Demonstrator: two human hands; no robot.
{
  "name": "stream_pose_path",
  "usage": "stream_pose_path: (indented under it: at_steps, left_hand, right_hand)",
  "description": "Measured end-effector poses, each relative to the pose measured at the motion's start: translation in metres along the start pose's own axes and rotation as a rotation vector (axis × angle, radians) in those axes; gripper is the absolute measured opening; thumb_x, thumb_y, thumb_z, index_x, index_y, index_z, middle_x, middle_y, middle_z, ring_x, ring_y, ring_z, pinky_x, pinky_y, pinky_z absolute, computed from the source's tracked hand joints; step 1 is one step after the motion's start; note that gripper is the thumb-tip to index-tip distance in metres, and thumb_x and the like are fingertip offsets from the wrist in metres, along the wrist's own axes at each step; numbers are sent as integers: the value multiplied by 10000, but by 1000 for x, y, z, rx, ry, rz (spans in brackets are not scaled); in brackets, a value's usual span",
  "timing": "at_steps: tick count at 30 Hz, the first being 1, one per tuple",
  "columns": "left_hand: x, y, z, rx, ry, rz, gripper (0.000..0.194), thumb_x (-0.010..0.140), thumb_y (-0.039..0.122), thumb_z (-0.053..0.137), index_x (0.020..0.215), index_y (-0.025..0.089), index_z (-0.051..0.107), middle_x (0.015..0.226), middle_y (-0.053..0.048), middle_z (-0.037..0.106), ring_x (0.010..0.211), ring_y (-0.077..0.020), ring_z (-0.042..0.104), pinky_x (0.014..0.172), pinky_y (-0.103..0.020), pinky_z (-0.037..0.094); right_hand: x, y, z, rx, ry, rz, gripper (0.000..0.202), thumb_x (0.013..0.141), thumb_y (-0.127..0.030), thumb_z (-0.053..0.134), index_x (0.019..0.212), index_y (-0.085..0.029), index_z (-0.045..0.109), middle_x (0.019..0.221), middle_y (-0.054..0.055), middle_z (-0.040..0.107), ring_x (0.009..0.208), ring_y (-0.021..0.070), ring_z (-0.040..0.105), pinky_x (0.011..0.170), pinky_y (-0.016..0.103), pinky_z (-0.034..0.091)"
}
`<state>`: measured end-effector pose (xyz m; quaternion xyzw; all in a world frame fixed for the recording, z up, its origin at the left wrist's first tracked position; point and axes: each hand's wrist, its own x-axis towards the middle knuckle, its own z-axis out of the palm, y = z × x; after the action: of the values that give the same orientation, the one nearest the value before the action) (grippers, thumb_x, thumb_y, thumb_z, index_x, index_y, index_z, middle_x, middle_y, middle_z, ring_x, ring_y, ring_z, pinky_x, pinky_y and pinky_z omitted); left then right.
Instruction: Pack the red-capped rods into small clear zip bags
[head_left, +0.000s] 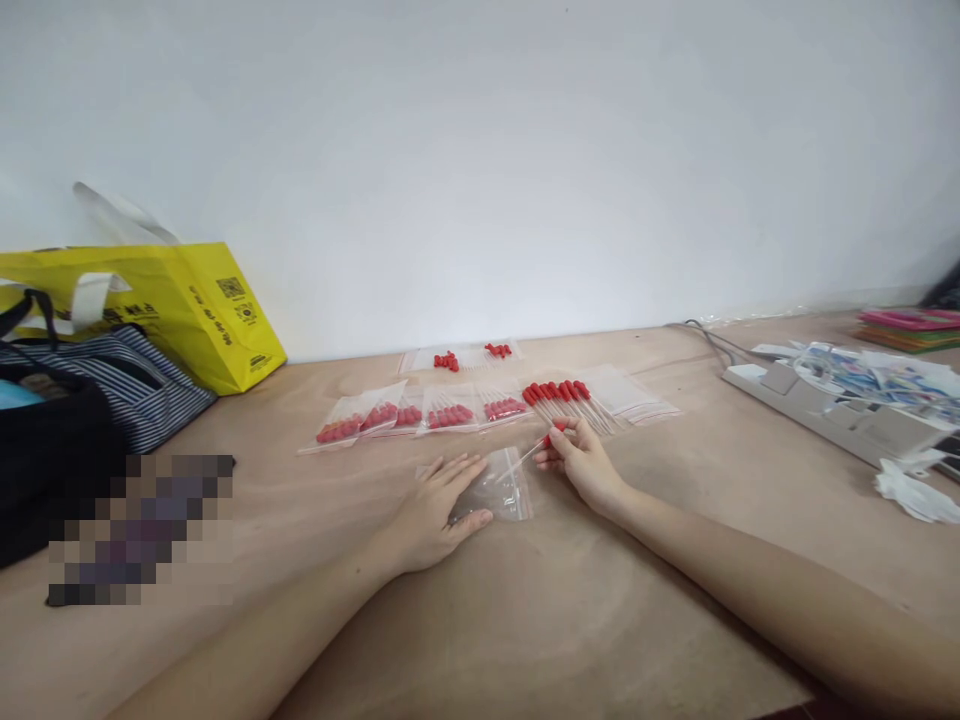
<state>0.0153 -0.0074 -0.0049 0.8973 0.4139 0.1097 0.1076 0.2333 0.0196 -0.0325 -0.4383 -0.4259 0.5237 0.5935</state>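
Observation:
My left hand [442, 510] lies flat with spread fingers on a clear zip bag [496, 492], holding it against the table. Pinched at its red end in my right hand [581, 468] is a thin red-tipped stick [529, 452]. Its pale shaft points left, and the far end reaches the bag's opening; whether it is inside, I cannot tell. Just beyond my right hand lies a row of loose red-tipped sticks [556, 392]. To their left, several clear bags [448, 408] hold similar sticks.
Flat clear bags [619, 390] lie right of the loose sticks. Two small red-tipped bundles [446, 361] rest near the wall. At left stand a yellow bag [202, 320] and a striped bag [150, 375]. A white power strip [795, 405] and crumpled tissue [915, 490] are at right.

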Motion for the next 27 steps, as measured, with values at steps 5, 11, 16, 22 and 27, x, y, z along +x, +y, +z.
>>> stream_pose_path:
  at_steps: [5, 11, 16, 22, 27]
  left_hand:
    - [0, 0, 0, -19, 12, -9, 538, 846, 443, 413, 1308, 189, 309, 1351, -65, 360, 1256, -237, 281, 1038, -456, 189]
    - [0, 1, -1, -34, 6, 2, 539, 846, 456, 402, 1309, 199, 305, 1350, -65, 361, 1252, -245, 287, 1031, -456, 206]
    - [2, 0, 3, -37, 35, 36, 524, 844, 444, 412, 1299, 201, 317, 1333, -60, 388, 1240, -243, 308, 1028, -449, 223]
    - [-2, 0, -1, -44, 50, 17, 557, 818, 446, 461, 1293, 186, 332, 1325, -79, 394, 1224, -238, 331, 1003, -414, 286]
    - [-14, -14, -13, -47, 3, 14, 417, 869, 391, 386, 1251, 226, 411, 1301, -44, 434, 1204, -221, 368, 1009, -415, 280]
  right_hand:
    - [-11, -5, 4, -108, -221, 35, 418, 586, -473, 669, 794, -173, 465, 700, 2, 597, 518, 89, 546, 514, 241, 446]
    - [-10, -7, -1, -363, -522, -55, 310, 627, -399, 669, 813, -155, 627, 598, -21, 580, 475, 66, 462, 475, 203, 391]
    - [-10, -6, 5, -532, -742, -161, 265, 766, -358, 532, 902, -162, 645, 572, -17, 559, 487, 82, 464, 470, 199, 380]
    - [-2, -7, 3, -635, -641, -289, 185, 790, -268, 487, 790, -140, 621, 678, 8, 583, 599, 100, 497, 581, 223, 402]
    - [4, -4, 0, -626, -563, -229, 130, 760, -265, 519, 752, -137, 544, 609, -18, 515, 535, 80, 447, 523, 202, 373]
